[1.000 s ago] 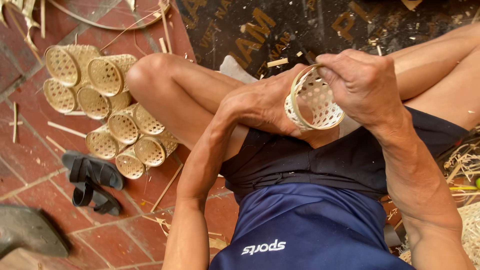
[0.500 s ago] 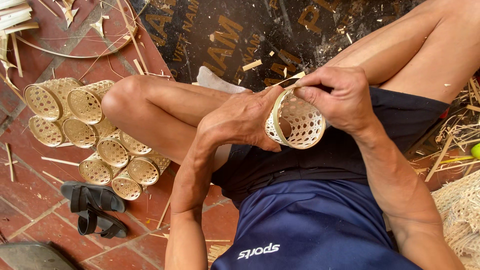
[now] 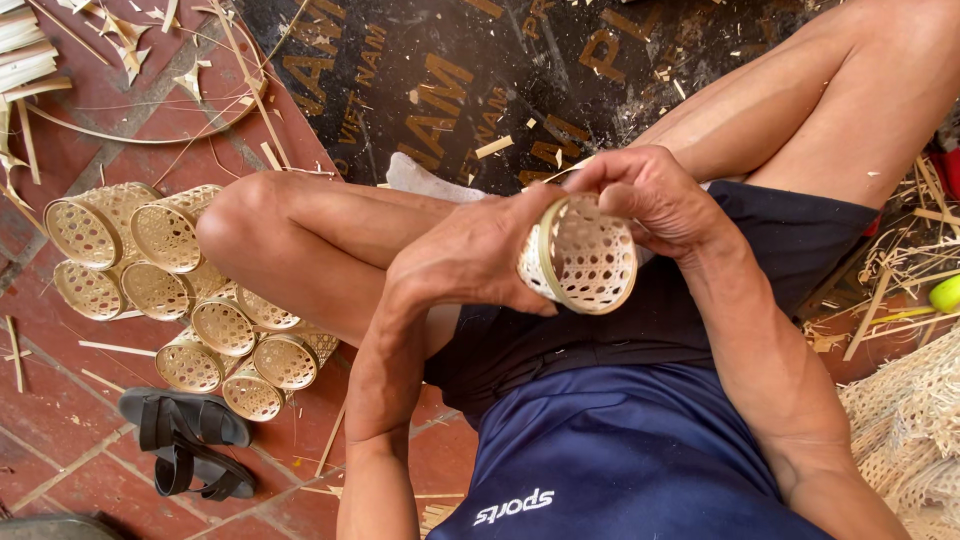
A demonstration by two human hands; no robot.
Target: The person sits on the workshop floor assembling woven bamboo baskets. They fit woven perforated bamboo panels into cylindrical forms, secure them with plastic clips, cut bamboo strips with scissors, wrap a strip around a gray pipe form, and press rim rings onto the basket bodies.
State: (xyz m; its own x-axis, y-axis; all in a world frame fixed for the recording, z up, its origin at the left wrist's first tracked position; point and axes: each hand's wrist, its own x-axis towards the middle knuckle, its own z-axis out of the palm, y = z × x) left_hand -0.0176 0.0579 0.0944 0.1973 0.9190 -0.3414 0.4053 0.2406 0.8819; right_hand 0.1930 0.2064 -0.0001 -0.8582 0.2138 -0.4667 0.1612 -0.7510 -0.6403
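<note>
While the finished baskets lie stacked on the brick floor beside your knee, your left hand wraps closed around the small woven basket's side, above your lap. Your right hand pinches its rim from above. Keep the left grip firm, not crushing, and work the rim evenly.

Room's tight: raised knee blocks the left, basket pile & sandals crowd the floor beyond; dark mat ahead lies open, just chips.
</note>
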